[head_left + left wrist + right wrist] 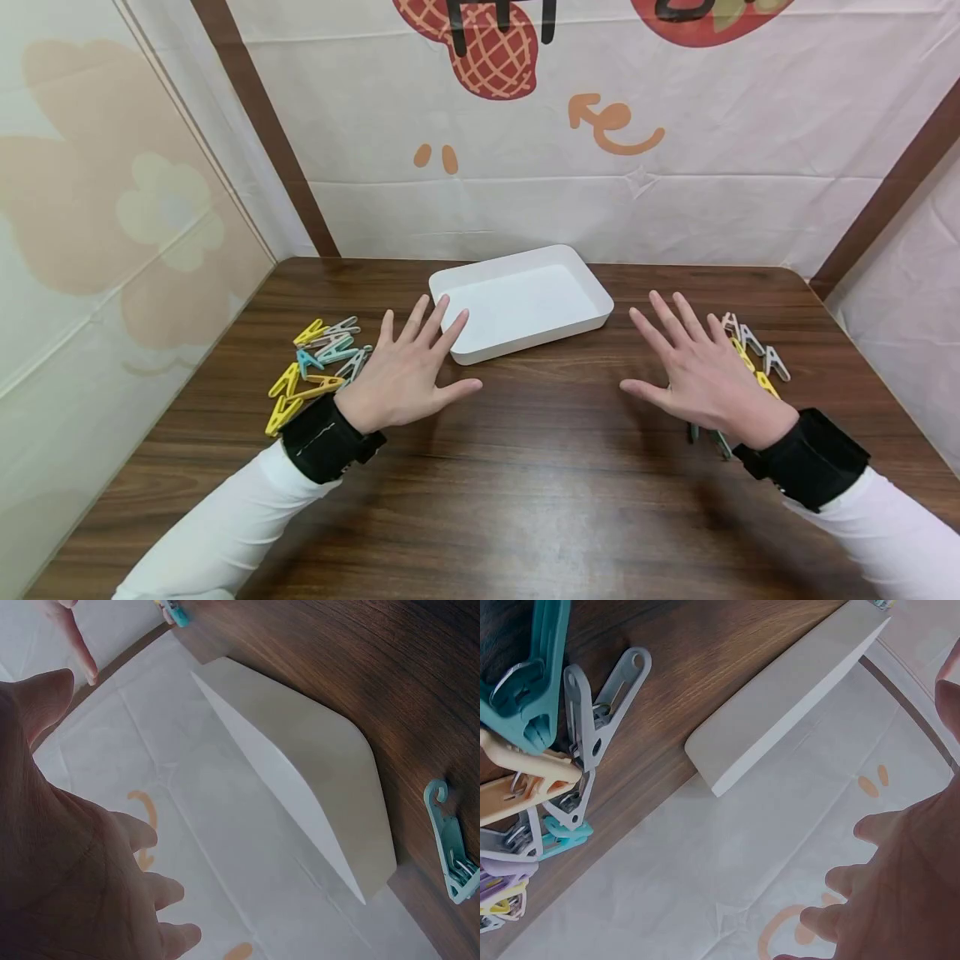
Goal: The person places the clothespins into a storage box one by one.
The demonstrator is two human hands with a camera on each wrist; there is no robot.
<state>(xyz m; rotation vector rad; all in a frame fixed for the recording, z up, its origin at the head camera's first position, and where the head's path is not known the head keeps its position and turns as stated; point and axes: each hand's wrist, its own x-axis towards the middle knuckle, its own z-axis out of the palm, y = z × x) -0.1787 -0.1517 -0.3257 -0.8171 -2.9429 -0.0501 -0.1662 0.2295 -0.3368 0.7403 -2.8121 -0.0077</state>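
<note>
My left hand (401, 371) hovers palm down with its fingers spread, between a pile of clothespins (286, 381) and a white tray (525, 304). The pile mixes yellow, blue, teal and grey pegs. My right hand (701, 375) is likewise spread and holds nothing, above a second group of clothespins (777, 364) that it partly hides. In the right wrist view that group includes a large teal clothespin (544, 682), a grey clothespin (604, 709) and an orange one (525, 787). A pale teal clothespin (454, 847) shows in the left wrist view.
The shallow rectangular tray lies slightly turned near the back of a dark wood-grain table (510, 500). A white printed sheet (525, 200) hangs behind the table, and more sheets stand at both sides. Brown strips run up the corners.
</note>
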